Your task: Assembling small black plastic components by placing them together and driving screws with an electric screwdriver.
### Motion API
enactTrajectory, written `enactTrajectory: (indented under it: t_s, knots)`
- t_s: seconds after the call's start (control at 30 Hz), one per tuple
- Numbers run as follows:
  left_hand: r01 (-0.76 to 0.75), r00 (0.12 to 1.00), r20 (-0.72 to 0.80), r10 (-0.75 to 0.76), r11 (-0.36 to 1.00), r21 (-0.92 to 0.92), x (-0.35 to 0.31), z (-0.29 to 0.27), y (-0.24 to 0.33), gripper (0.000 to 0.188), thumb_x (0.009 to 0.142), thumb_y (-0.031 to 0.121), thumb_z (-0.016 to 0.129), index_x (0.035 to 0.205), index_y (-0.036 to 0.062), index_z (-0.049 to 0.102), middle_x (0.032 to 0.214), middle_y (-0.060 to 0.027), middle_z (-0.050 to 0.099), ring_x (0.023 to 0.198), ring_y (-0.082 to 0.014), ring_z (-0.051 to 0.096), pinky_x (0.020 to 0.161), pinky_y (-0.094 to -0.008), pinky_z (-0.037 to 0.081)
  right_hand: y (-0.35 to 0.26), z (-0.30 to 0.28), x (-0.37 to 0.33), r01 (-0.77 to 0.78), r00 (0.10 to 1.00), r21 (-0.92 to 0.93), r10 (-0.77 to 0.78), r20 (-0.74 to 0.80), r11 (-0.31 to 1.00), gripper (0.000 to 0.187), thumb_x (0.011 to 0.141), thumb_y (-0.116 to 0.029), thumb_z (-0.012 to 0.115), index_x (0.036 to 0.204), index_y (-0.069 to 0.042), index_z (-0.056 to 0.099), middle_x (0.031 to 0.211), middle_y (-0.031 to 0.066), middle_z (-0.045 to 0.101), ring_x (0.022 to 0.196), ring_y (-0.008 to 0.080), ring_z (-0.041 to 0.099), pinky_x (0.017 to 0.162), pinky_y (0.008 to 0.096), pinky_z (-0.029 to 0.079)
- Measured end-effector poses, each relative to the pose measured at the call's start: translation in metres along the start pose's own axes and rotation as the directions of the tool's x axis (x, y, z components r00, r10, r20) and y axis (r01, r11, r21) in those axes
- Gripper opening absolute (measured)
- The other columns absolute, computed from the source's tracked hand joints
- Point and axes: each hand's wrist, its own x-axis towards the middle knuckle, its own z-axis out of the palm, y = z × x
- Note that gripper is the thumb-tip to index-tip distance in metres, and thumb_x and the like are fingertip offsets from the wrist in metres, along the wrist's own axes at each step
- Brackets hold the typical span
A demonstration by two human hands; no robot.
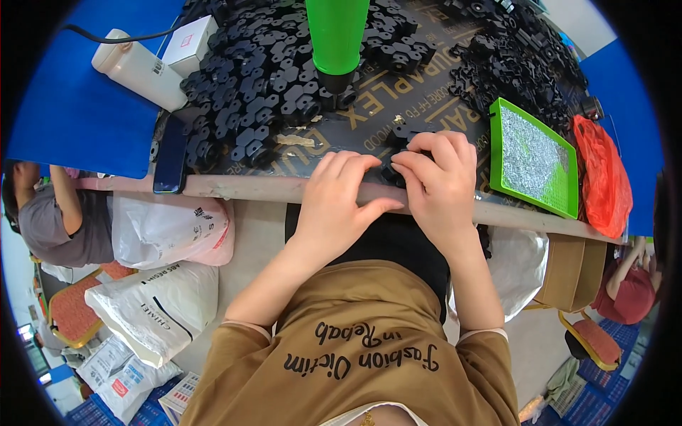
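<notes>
My left hand (339, 202) is at the table's front edge, its fingers curved and its thumb held apart from them, with nothing visible between. Close beside it, my right hand (442, 192) has thumb and fingertips drawn together in a pinch; whatever is in it is too small or hidden to make out. A black plastic part (390, 175) lies between the hands, partly covered by the right fingertips. Just beyond the right hand sits another black part (402, 135). Above the hands hangs a green cylindrical tool (337, 35) with a dark lower tip.
Black plastic parts (284, 78) spread over the left of the table (369, 106), with smaller black pieces (508, 60) at right. A green tray (497, 153) holds small silvery pieces, next to a red plastic bag (602, 177). A phone (170, 156) and white bottle (138, 71) stand left.
</notes>
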Motion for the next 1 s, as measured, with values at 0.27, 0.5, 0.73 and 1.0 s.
enactTrajectory:
  t_s: [0.27, 0.5, 0.73, 1.0]
  knots:
    - [-0.036, 0.999, -0.026, 0.040, 0.991, 0.131, 0.009, 0.016, -0.001, 0.050, 0.064, 0.026, 0.081, 0.103, 0.0037, 0.060, 0.096, -0.0102, 0.060, 0.093, -0.0305, 0.056, 0.083, -0.0391, 0.045, 0.003, -0.002, 0.003, 0.098, 0.989, -0.013, -0.096, 0.111, 0.995, 0.016, 0.068, -0.007, 0.068, 0.084, -0.008, 0.069, 0.093, 0.0023, 0.062, 0.093, 0.0235, 0.056, 0.077, 0.0367, 0.042]
    - [-0.067, 0.963, -0.268, 0.032, 0.990, -0.121, 0.011, -0.005, -0.007, 0.014, 0.080, 0.008, 0.070, 0.088, 0.0019, 0.060, 0.086, -0.0121, 0.061, 0.080, -0.0308, 0.058, 0.070, -0.0371, 0.047, 0.018, -0.012, 0.072, -0.056, 0.990, 0.395, 0.102, -0.097, 0.917, 0.045, 0.076, -0.008, 0.074, 0.118, -0.003, 0.058, 0.112, 0.0134, 0.065, 0.101, 0.0283, 0.062, 0.090, 0.0384, 0.049]
    - [-0.055, 0.913, -0.406, -0.018, 0.984, -0.167, 0.030, -0.021, -0.007, 0.021, 0.086, 0.000, 0.061, 0.107, 0.0016, 0.064, 0.099, -0.0110, 0.062, 0.082, -0.0208, 0.058, 0.074, -0.0292, 0.047, 0.001, -0.003, 0.159, -0.260, 0.965, 0.871, 0.079, 0.251, 0.417, 0.061, 0.085, -0.009, 0.070, 0.135, -0.005, 0.036, 0.106, 0.0070, 0.056, 0.096, 0.0138, 0.056, 0.080, 0.0284, 0.049]
    - [-0.013, 0.982, -0.177, -0.061, 0.922, -0.387, 0.004, -0.037, 0.003, 0.005, 0.085, -0.003, 0.063, 0.090, -0.0028, 0.065, 0.089, -0.0097, 0.066, 0.078, -0.0164, 0.061, 0.067, -0.0255, 0.046, -0.042, -0.047, 0.108, -0.182, 0.983, 0.971, 0.046, 0.177, 0.153, 0.063, 0.081, -0.005, 0.068, 0.136, 0.004, 0.039, 0.094, 0.0135, 0.061, 0.082, 0.0212, 0.064, 0.073, 0.0354, 0.056]
